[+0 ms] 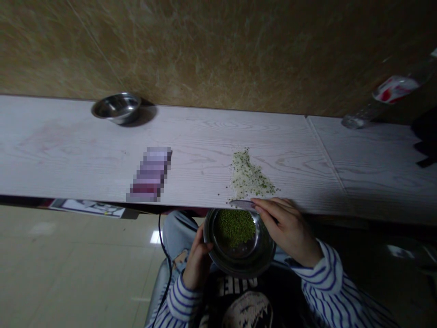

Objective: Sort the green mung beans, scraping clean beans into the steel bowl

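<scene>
My left hand (pixel 198 259) is closed on the rim of a steel bowl (pixel 266 255), which it holds over my lap just below the table's front edge. Green beans (pixel 235 228), small like mung beans, lie inside the bowl. Between the thumb and fingers of my right hand (pixel 288 228) is a thin, flat, greyish strip (pixel 241 204), its exact kind unclear, at the table edge above the bowl. Just beyond it, a loose pile of white rice mixed with green beans (pixel 251 175) spreads over the tabletop, with a few stray grains around it.
A second steel bowl (pixel 118 108) stands at the back left of the white wood-grain table (pixel 198 136). A pixelated phone-like object (pixel 150 173) lies left of the pile. At the back right is a clear plastic bottle (pixel 382 98). A black cable (pixel 164 246) hangs beside my leg.
</scene>
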The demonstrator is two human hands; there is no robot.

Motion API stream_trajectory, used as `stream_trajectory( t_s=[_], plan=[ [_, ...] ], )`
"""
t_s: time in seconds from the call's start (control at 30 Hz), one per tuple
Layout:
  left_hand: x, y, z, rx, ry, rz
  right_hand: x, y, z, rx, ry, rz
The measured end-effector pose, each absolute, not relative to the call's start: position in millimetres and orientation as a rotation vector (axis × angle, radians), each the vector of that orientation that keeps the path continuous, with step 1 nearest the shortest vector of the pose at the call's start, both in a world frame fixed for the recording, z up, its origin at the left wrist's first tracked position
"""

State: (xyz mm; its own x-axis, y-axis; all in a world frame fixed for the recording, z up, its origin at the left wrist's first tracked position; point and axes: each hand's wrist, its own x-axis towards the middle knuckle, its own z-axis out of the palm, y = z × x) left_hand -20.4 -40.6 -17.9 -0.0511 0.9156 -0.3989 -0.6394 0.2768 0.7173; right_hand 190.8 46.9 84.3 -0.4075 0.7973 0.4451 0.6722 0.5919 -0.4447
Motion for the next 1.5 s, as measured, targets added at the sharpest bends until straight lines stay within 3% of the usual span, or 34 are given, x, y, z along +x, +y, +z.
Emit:
stream_trajectory(
  t_s=[0.77,1.2,1.5],
  plan=[
    [-25,-41,-21,0.341,1.032,1.361,179,47,87,-1.089,-2.213,0.318],
    [-43,-38,-11,0.306,1.032,1.422,143,44,80,-1.284,-2.055,0.082],
    [-51,-33,-14,0.336,1.078,1.479,134,46,82,-1.19,-2.128,0.204]
  ],
)
